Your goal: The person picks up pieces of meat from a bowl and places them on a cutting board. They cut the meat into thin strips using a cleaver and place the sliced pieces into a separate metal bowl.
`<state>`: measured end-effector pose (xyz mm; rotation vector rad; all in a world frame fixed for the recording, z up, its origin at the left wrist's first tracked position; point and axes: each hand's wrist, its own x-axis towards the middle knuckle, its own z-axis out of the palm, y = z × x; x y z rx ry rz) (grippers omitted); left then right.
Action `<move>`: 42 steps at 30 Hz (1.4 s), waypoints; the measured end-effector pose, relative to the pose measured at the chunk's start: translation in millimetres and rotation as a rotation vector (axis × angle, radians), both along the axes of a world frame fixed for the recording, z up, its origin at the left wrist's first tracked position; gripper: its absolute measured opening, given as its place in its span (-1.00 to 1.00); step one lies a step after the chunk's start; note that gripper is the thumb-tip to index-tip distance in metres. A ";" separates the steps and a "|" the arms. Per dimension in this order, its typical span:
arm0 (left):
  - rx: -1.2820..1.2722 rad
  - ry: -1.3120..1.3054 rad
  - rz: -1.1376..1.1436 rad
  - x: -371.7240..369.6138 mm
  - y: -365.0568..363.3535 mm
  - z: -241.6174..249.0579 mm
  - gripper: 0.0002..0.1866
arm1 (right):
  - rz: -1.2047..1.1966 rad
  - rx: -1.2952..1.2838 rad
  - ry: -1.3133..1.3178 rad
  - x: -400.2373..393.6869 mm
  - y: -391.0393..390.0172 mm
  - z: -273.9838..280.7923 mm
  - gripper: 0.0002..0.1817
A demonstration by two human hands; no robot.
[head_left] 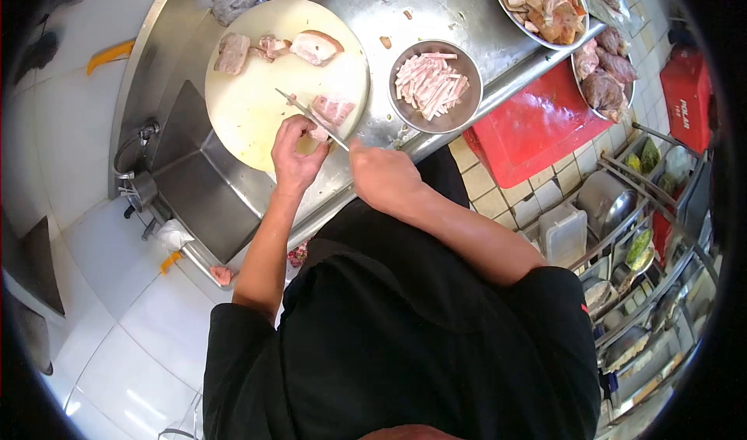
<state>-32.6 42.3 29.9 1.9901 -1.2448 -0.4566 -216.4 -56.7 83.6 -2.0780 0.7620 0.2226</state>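
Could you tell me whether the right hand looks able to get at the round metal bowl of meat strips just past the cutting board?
Probably yes: the right hand holds the knife, and the round metal bowl of meat strips sits close beyond it on the steel counter with nothing between; the knife occupies its fingers.

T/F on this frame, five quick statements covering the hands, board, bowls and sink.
1. The right hand holds a knife over the round pale cutting board. True.
2. The left hand rests in the steel sink. False: it presses a piece of raw meat on the board.
3. The round metal bowl beside the board holds meat cut in strips. True.
4. The board carries only one piece of meat. False: several more pieces lie along its far edge.
5. The red bin stands on the counter. False: it sits on the floor below.
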 end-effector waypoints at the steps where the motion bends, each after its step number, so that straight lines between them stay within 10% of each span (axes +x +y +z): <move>1: -0.004 0.014 0.000 0.2 0.7 -0.8 -0.62 | 0.002 0.024 0.001 -4.9 -2.6 9.2 -0.79; 16: -0.128 -0.207 0.043 -10.4 -2.5 -7.9 -0.57 | -0.002 -0.038 0.100 -1.3 -6.3 -7.6 -0.71; 21: -0.155 -0.212 0.393 39.7 21.8 -23.6 -0.63 | 0.032 -0.064 0.134 -16.8 -12.4 4.8 -0.71; 29: 0.099 -0.266 -0.150 44.5 -5.3 70.5 -0.70 | 0.148 -0.373 0.107 -20.3 7.8 6.5 -0.82; 36: 0.550 -0.010 -0.665 66.7 -60.0 56.4 -0.86 | 0.191 -0.429 0.099 -21.8 7.2 -1.0 -0.81; 42: 0.534 -0.471 -0.810 50.7 -72.9 60.9 -0.82 | 0.195 -0.482 0.088 -22.5 6.3 -0.4 -0.81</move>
